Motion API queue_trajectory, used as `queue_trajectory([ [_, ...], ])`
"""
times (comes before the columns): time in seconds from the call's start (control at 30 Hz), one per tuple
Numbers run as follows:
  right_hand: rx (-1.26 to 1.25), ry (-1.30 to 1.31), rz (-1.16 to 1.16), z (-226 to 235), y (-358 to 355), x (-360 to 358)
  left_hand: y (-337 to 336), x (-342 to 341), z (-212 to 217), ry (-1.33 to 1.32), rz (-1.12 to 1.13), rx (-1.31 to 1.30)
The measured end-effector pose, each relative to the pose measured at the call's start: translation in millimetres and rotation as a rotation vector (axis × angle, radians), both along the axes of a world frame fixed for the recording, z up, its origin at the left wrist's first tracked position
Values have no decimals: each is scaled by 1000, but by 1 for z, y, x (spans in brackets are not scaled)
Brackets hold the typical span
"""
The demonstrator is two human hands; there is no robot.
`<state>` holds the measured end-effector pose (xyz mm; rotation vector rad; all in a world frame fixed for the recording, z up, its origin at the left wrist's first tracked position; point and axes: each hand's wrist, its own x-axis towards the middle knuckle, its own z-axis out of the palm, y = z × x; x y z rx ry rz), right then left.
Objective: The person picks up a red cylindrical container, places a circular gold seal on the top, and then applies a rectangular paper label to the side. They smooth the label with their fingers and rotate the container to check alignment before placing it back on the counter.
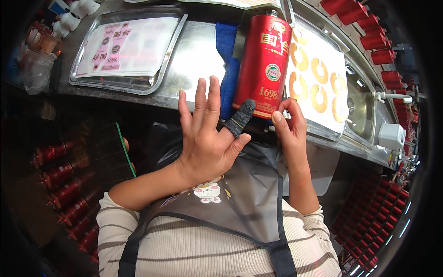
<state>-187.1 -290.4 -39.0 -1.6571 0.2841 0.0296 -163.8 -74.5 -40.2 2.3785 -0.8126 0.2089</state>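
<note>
A red flask-shaped bottle (264, 60) with gold and white markings lies with its neck pointing away from me, partly over a blue cloth (226, 69) at the counter's front. My left hand (205, 122) is open, its fingers spread. A dark grey knitted finger sleeve (242, 117), banded with a thin yellowish strip, covers its index finger, whose tip rests against the bottle's lower end. At the bottle's lower right corner, my right hand (293, 127) is closed, thumb and bent fingers gripping the edge. The bottle hides part of those fingertips.
To the left, a metal tray (171, 60) holds sheets of pink-printed decals (122, 48). On the right lies a white sheet with gold ring-shaped decals (319, 70), beside a metal sink (364, 104) and a white plastic container (391, 136). Rows of red bottles (369, 221) stand lower right.
</note>
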Motion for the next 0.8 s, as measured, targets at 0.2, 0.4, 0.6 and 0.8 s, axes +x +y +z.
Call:
queue_trajectory([
  [0.2, 17, -19, 23, -2, -2, 1, -12, 12, 21, -126, -83, 21],
  [0.4, 143, 32, 58, -7, -16, -5, -34, 22, 30, -268, -228, 103],
  [0.6, 98, 51, 106, -2, -28, -6, -49, 47, 16, -236, -186, -69],
  [0.8, 27, 143, 142, 33, -31, -3, -19, 41, -10, 50, -138, -323],
])
